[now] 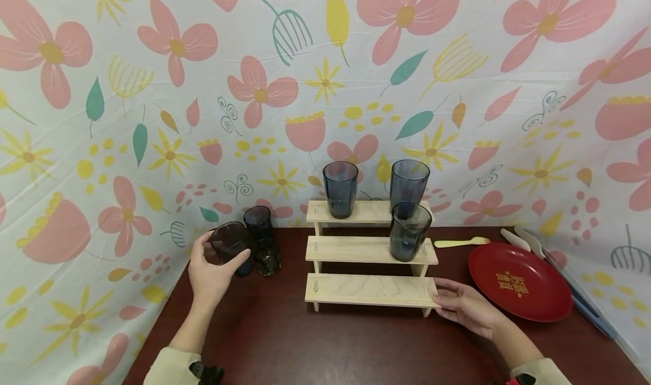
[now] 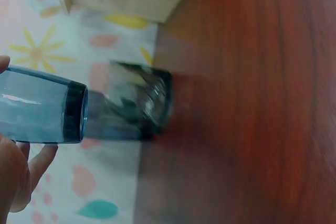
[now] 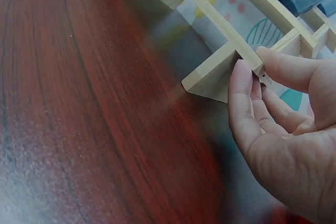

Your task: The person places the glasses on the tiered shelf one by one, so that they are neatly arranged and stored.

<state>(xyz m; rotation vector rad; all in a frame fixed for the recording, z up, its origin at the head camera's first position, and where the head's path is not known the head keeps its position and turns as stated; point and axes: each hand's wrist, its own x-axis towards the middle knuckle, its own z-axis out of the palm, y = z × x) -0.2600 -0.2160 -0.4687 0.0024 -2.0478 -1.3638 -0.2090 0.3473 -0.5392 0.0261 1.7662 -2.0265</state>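
My left hand [image 1: 211, 272] grips a blue-grey drinking glass [image 1: 231, 242] at the left of the table, thumb on its near side. In the left wrist view this glass [image 2: 42, 106] is tilted sideways by the camera's angle, its thick base facing another tinted glass [image 2: 139, 100]. That other glass [image 1: 258, 222] stands just right of the held one. My right hand [image 1: 468, 306] pinches the right end of a three-tier wooden shelf [image 1: 371, 289] at its lowest board. In the right wrist view thumb and fingers close on the board's corner [image 3: 254, 64].
Two glasses [image 1: 341, 190] stand on the top tier, and one glass [image 1: 409, 232] on the middle tier's right end. At right lie a red plate [image 1: 519, 283], a yellow fork [image 1: 460, 242] and tongs [image 1: 574, 289]. Floral cloth [image 1: 305, 91] hangs behind the table.
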